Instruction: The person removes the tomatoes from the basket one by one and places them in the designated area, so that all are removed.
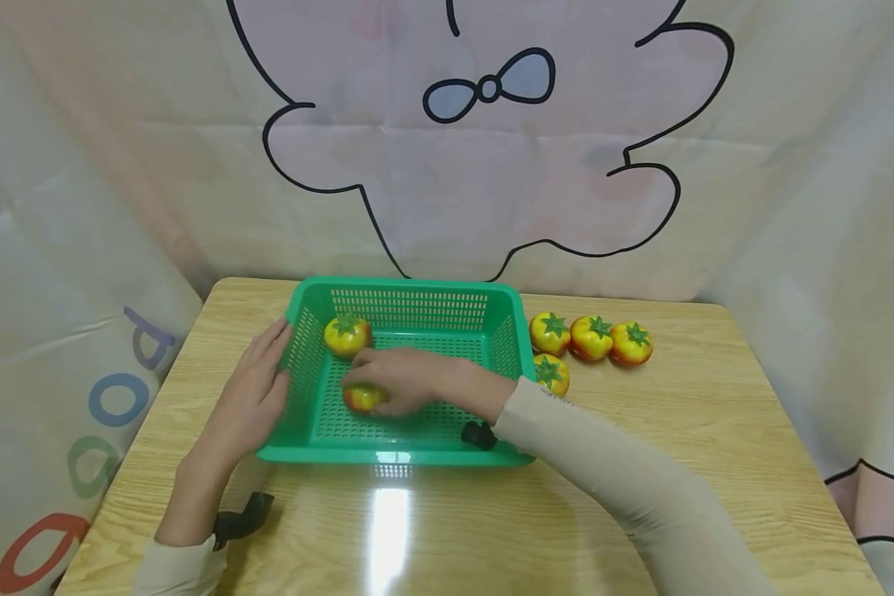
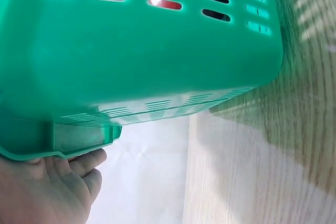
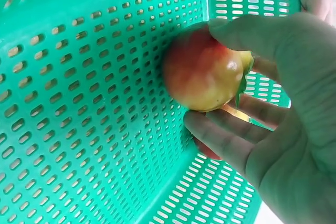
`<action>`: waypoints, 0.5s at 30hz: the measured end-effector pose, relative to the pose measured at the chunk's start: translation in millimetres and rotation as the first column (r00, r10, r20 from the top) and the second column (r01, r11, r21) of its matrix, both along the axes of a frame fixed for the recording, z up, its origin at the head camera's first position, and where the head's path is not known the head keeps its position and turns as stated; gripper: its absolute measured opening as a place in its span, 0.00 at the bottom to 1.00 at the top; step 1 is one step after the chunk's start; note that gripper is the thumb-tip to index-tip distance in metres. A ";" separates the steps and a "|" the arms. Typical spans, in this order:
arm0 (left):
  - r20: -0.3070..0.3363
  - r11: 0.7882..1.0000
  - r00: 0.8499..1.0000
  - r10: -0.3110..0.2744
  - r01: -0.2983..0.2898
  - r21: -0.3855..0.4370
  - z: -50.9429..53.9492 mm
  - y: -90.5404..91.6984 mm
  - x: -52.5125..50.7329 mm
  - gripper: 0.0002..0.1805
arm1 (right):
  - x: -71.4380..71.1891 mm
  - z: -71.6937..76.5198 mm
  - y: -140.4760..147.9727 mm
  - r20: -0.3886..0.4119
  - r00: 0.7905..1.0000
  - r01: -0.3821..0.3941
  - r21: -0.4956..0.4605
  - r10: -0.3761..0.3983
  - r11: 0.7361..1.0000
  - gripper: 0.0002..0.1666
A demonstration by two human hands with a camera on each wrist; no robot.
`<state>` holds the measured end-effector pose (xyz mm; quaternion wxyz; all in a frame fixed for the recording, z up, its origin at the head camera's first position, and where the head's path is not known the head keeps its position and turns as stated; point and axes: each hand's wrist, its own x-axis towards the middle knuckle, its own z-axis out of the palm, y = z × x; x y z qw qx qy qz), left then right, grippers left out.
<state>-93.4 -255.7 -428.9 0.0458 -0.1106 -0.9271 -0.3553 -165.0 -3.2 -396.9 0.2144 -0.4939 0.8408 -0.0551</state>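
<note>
A green plastic basket (image 1: pixel 387 455) with slotted walls stands on the wooden table. Inside it, my right hand (image 1: pixel 406 381) holds a red-and-yellow tomato (image 1: pixel 363 398) with a green leafy top, thumb on one side and fingers on the other. In the right wrist view this tomato (image 3: pixel 202 72) is at the basket's slotted floor (image 3: pixel 94 119). A second tomato (image 1: pixel 347 335) lies behind it, near the basket's left wall. My left hand (image 1: pixel 249 401) rests against the left rim, fingers extended; the left wrist view shows its fingers (image 2: pixel 86 163) at the rim's underside.
To the right of the basket, several more tomatoes (image 1: pixel 591 338) lie on the table (image 1: pixel 685 430), one of them close against the basket's wall. A printed cloth (image 1: pixel 536 182) hangs behind the table and along both sides.
</note>
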 end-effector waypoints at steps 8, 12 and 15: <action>0.010 1.000 1.000 -0.001 0.001 0.009 1.0 1.1 1.2 0.33 | 1.2 -0.6 2.3 0.011 1.000 -0.004 -0.016 0.004 1.000 0.36; 0.016 1.000 1.000 0.003 -0.003 0.005 1.3 1.8 0.3 0.33 | 0.9 -0.1 2.5 0.016 1.000 0.002 -0.021 -0.002 1.000 0.36; 0.011 1.000 1.000 0.001 -0.001 -0.005 1.4 0.7 0.5 0.33 | 2.7 0.1 0.2 0.019 1.000 0.007 -0.017 -0.007 1.000 0.36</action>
